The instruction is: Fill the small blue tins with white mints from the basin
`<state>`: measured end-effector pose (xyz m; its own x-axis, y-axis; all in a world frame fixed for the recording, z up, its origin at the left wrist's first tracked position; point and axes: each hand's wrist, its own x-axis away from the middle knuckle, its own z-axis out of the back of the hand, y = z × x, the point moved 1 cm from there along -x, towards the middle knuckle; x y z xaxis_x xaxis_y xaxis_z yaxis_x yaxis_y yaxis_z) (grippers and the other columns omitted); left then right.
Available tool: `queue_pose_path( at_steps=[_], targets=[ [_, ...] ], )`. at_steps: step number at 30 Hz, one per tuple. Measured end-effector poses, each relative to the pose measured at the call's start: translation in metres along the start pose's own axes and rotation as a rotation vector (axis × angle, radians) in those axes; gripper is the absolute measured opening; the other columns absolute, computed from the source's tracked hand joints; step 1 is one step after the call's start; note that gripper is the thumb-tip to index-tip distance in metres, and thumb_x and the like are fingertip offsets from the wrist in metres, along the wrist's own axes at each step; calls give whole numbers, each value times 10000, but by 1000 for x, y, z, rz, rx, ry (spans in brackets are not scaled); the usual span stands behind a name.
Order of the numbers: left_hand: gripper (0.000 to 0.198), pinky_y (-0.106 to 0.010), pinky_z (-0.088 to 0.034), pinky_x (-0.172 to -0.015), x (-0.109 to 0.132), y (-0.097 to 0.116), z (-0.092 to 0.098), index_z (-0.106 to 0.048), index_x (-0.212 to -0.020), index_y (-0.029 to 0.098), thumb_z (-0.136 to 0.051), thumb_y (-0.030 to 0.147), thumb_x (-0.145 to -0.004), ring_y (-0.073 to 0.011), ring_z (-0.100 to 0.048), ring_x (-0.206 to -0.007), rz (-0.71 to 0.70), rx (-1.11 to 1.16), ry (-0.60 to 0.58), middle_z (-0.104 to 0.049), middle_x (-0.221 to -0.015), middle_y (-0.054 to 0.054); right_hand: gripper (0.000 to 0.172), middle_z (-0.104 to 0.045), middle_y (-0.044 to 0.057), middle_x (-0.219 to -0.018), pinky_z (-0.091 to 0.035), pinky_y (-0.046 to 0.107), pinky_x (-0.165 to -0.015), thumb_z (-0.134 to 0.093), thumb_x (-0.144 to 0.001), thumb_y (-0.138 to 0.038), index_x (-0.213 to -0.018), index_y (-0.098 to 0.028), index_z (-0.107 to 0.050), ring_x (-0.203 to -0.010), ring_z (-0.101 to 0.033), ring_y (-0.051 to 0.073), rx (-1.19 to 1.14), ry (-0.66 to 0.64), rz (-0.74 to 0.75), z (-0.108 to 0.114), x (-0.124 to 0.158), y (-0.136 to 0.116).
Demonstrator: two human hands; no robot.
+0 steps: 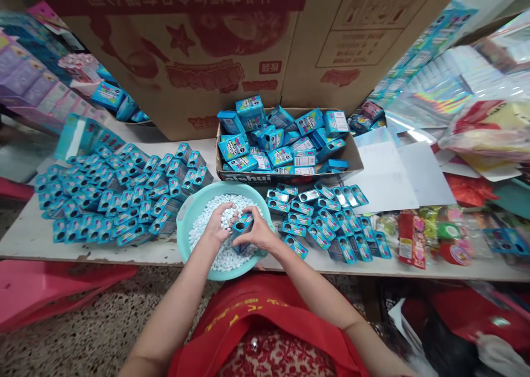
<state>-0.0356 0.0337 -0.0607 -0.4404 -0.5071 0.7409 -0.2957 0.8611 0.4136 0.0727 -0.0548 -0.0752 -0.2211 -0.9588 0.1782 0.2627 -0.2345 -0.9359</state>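
Observation:
A pale green plastic basin (pixel 184 222) stands at the front edge of the table, holding a heap of small white candies (pixel 227 262). Over the basin, my left hand (pixel 216 225) is cupped around a handful of these candies. My right hand (pixel 259 229) grips a small blue box (pixel 240 234) with a dark round hole in its top. The box is upright, its hole close beside the candies in my left palm. Left of the basin stand many similar blue boxes (pixel 136 195) with holes on top. More of them (pixel 318 222) stand to the right.
Behind the basin, an open carton (pixel 290 177) is heaped with blue boxes. A large brown cardboard box (pixel 232 51) rises behind it. White sheets (pixel 385 173) and bagged colourful packets (pixel 439 239) lie to the right. A pink stool (pixel 53 288) is at the lower left.

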Motion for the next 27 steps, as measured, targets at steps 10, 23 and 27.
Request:
queue_pose_path(
  at_steps=[10, 23, 27],
  targets=[
    [170, -154, -273, -352, 41, 21, -29, -504, -679, 167, -613, 296, -660, -63, -445, -390, -376, 6, -90, -529, -520, 19, 528, -601, 6, -884, -451, 321, -744, -809, -534, -393, -960, -206, -559, -819, -572, 202, 43, 158, 43, 19, 13, -18],
    [205, -248, -472, -549, 36, 11, -24, -554, -691, 170, -669, 336, -661, -125, -599, -555, -687, -100, 79, -611, -623, 11, 325, -620, 75, -971, -441, 384, -798, -704, -718, -310, -977, -208, -537, -933, -551, 262, 338, 149, 237, -2, 11, -34],
    [281, -236, -448, -528, 34, 11, -23, -506, -599, 167, -681, 372, -675, -104, -557, -504, -742, -96, 90, -551, -549, 28, 325, -623, 65, -959, -436, 380, -789, -714, -712, -312, -969, -216, -541, -917, -547, 259, 360, 128, 230, -4, 8, -35]
  ],
)
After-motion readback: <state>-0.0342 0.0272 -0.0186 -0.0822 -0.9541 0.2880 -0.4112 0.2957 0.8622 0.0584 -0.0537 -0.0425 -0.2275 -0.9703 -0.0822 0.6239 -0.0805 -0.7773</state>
